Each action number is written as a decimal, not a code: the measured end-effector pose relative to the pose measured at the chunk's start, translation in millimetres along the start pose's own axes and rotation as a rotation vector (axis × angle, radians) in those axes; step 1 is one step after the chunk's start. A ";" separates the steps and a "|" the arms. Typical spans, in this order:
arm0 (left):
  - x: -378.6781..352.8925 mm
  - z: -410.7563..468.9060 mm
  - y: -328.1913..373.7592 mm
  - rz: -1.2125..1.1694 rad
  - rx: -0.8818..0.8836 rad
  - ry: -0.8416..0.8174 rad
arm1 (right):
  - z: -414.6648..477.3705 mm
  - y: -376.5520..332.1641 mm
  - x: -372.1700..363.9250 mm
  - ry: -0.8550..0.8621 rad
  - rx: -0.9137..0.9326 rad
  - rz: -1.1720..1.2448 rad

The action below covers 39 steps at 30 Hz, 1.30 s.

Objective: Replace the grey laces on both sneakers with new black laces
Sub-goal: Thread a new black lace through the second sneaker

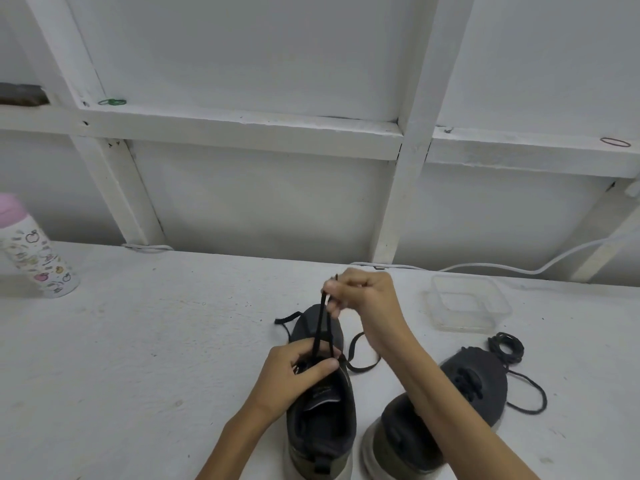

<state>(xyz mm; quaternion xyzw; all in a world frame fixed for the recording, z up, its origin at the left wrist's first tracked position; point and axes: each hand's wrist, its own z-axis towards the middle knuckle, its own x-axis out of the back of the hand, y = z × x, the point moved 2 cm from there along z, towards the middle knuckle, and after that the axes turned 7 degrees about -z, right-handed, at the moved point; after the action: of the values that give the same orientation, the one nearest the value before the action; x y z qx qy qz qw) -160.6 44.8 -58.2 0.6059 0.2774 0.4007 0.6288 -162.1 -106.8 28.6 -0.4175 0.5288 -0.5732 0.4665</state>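
Two dark grey sneakers stand side by side on the white table, toes pointing away from me. My left hand (298,370) grips the left sneaker (320,424) at its eyelets. My right hand (360,296) pinches a black lace (320,327) above the toe and holds it taut, running up from the eyelets. The lace's loose ends lie on the table around the toe. The right sneaker (474,379) carries a dark lace, with a loose strand (530,396) trailing to its right. My right forearm crosses over that sneaker's heel.
A coiled dark lace (506,348) lies beyond the right sneaker. A clear plastic container (467,303) sits at the back right. A patterned bottle with a pink lid (34,251) stands at the far left. A white cable (519,268) runs along the wall.
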 end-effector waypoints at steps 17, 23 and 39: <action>-6.0 10.9 3.0 -0.106 0.154 -0.005 | 83.9 -7.7 27.0 0.019 -0.162 -0.454; -6.3 11.4 5.6 -0.162 0.148 0.034 | 17.2 16.9 30.9 -0.577 -0.426 -0.826; -8.7 2.4 6.7 -0.086 0.146 0.045 | 20.1 -12.6 15.1 -0.080 -0.114 -0.177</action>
<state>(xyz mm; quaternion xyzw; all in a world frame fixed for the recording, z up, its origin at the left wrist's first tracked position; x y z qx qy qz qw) -164.3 35.9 -52.5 0.6285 0.3459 0.3656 0.5930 -147.1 -125.9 42.8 -0.5108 0.5027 -0.5640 0.4102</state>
